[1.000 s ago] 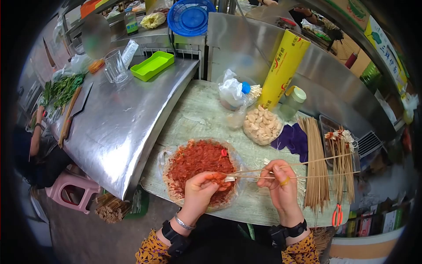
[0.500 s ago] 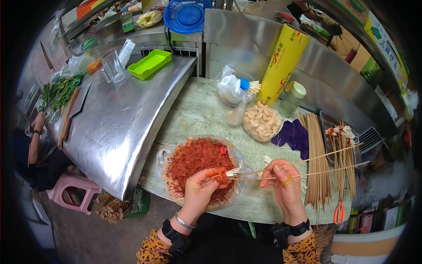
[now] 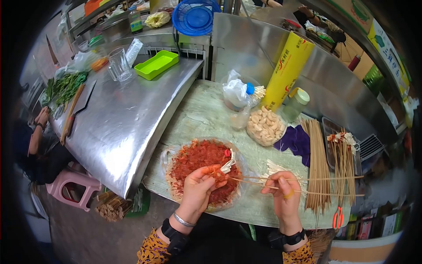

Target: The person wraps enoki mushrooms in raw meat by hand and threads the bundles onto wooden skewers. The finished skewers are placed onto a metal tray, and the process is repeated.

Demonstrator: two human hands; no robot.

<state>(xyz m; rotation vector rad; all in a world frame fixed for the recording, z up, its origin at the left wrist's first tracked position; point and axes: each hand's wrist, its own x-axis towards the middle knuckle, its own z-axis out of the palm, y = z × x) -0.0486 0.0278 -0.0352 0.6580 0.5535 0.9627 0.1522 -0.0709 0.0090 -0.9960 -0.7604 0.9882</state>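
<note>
My left hand is closed around a red, sauce-coated slice wrapped round a small bunch of white enoki mushrooms, whose ends stick out. Two thin bamboo skewers are gripped in my right hand; their left ends reach the wrapped roll, and whether they pierce it is hidden by my fingers. Under my left hand lies a plastic-lined heap of chunky red mixture, with a small red object on it. Loose enoki strands rest on the table behind my right hand.
Right of my hands are bare skewers, finished skewers by a tray, and orange-handled scissors. A bowl of pale cloves and a yellow film box stand behind. A co-worker's hand shows far left.
The skewers' right ends have swung down toward me, and the roll in my left hand has turned so the enoki ends point up. The whole view has shifted slightly.
</note>
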